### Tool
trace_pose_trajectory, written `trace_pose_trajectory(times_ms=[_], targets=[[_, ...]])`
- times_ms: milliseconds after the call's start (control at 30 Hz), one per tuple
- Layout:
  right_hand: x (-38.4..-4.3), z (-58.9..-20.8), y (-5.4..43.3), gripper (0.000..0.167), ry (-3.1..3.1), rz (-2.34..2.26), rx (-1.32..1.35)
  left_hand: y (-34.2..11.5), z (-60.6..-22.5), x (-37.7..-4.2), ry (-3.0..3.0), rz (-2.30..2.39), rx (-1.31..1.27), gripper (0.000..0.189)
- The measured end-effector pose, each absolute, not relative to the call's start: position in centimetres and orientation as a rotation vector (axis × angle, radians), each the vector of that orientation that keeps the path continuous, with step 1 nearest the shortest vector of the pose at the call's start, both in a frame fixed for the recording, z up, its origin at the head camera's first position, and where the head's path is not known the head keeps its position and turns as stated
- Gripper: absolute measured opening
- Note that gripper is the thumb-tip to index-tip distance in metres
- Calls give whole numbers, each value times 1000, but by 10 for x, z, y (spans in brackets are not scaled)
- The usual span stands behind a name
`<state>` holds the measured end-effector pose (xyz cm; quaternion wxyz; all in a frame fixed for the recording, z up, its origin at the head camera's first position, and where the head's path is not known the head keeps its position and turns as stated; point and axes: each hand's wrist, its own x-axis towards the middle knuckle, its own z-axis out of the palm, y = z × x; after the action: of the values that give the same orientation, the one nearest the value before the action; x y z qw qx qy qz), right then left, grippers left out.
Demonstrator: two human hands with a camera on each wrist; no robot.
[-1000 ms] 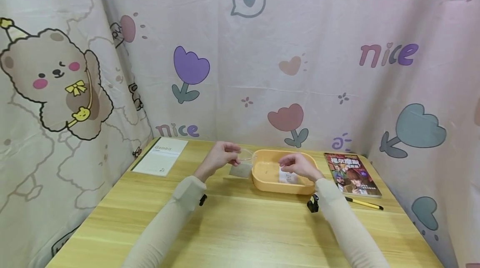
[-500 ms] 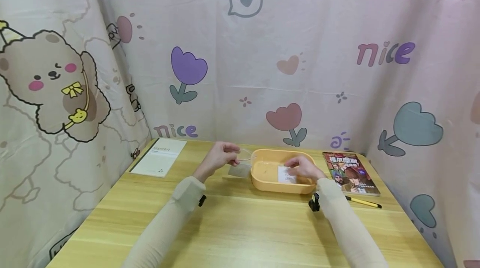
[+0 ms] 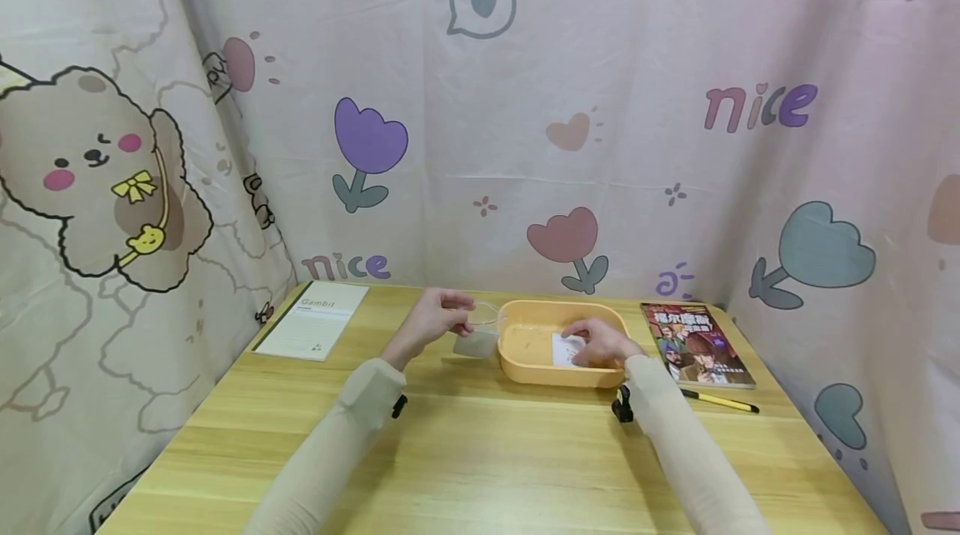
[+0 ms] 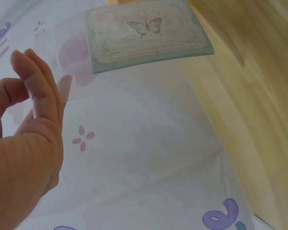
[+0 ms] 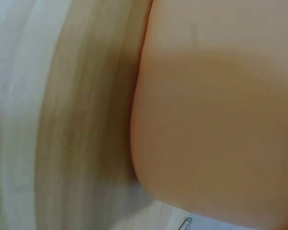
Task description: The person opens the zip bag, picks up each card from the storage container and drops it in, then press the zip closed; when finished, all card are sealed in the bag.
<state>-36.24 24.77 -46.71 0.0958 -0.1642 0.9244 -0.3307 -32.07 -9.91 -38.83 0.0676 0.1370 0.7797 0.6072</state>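
My left hand pinches a clear plastic bag just left of the orange tray. A flat stack of cards with a butterfly print and a pale green edge shows through the film in the left wrist view; from the head it is a greyish rectangle under the bag's mouth. Over the right part of the orange tray, my right hand reaches down to a white printed card. Thumb and fingertips are at that card; whether they pinch it cannot be told. The right wrist view shows no fingers.
A pale notebook lies at the table's back left. On the right are a comic-style book and a yellow-and-black pen. A printed curtain hangs behind the wooden table.
My right hand has shifted slightly and lowered to the white card in the tray. The left hand keeps hold of the bag in about the same place. The head view has turned slightly.
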Motion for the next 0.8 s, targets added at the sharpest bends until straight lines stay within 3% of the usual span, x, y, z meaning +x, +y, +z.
trace_pose_trajectory(times_ms=[533,800], targets=[[-368,-464,246,48,2791,-910,-506,-99,-389,-324,2358,1833,421,32],[-371,-469,250,38,2838,-1065,-548,-97,-392,-327,2341,1847,421,33]])
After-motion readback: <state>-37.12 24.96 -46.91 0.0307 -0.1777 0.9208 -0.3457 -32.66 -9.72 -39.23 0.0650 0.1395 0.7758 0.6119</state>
